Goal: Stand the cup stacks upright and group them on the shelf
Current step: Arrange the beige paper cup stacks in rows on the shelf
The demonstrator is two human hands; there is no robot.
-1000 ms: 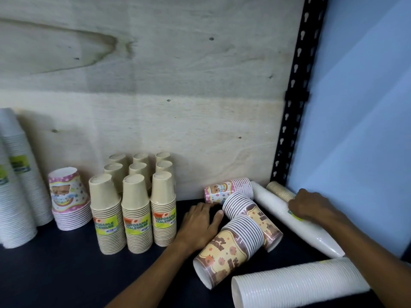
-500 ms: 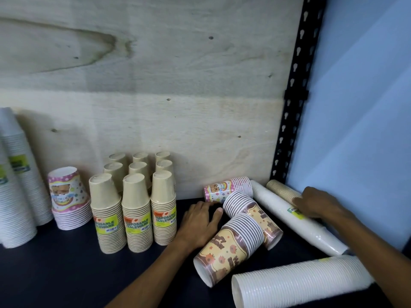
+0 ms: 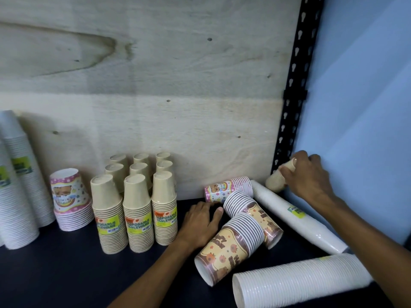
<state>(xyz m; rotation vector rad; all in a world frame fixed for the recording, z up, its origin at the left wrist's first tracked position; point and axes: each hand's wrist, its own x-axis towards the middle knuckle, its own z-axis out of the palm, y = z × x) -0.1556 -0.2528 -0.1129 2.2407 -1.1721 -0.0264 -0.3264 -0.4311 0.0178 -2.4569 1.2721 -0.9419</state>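
My right hand (image 3: 308,176) grips a tan cup stack (image 3: 275,180) and holds it lifted in the back right corner. My left hand (image 3: 200,221) rests flat on the dark shelf (image 3: 55,274), touching a lying brown-and-yellow printed stack (image 3: 251,216). A second printed stack (image 3: 229,247) lies in front of it. A pink printed stack (image 3: 226,187) lies against the back board. Two long white stacks lie on their sides, one slanted (image 3: 295,216) and one at the front (image 3: 300,283). Several tan stacks (image 3: 138,210) stand upright, grouped at centre left.
An upright pink patterned stack (image 3: 69,198) and tall white stacks (image 3: 20,181) stand at the left. A plywood back board (image 3: 178,107) closes the rear. A black perforated post (image 3: 293,85) and a blue wall (image 3: 360,107) bound the right side.
My right hand rose from the slanted white stack toward the corner and now holds the tan stack lifted off the shelf. My left hand has stayed in place.
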